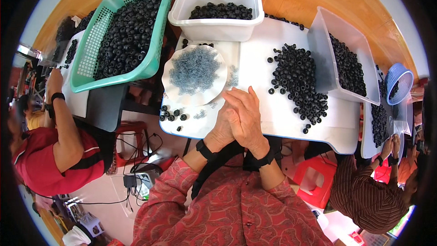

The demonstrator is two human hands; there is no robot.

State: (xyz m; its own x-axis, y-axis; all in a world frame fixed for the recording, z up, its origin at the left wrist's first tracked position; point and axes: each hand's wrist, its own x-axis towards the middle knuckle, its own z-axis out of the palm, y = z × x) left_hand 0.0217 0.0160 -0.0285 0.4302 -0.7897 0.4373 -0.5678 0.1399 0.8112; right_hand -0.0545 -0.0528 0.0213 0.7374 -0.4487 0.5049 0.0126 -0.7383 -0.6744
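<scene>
My left hand (220, 126) and my right hand (248, 125) are pressed together above the table's near edge. The right fingers lie over the left ones, hiding most of them; anything between the palms cannot be seen. Just beyond my left fingers is a white scalloped plate (169, 86) heaped with tiny translucent grey-blue pieces (193, 69). Small black ring-shaped parts (295, 73) form a loose pile to the right of my hands. A few more black parts (171, 117) lie near the table's left corner. Neither hand touches the plate or the pile.
A green mesh basket (78, 74) of black parts stands left. On the white table (255, 50) are a white tub (218, 31) at the back and a translucent bin (322, 41) at right. Co-workers sit left (59, 155) and right (368, 196). A red stool (314, 166) and cables (132, 180) are below.
</scene>
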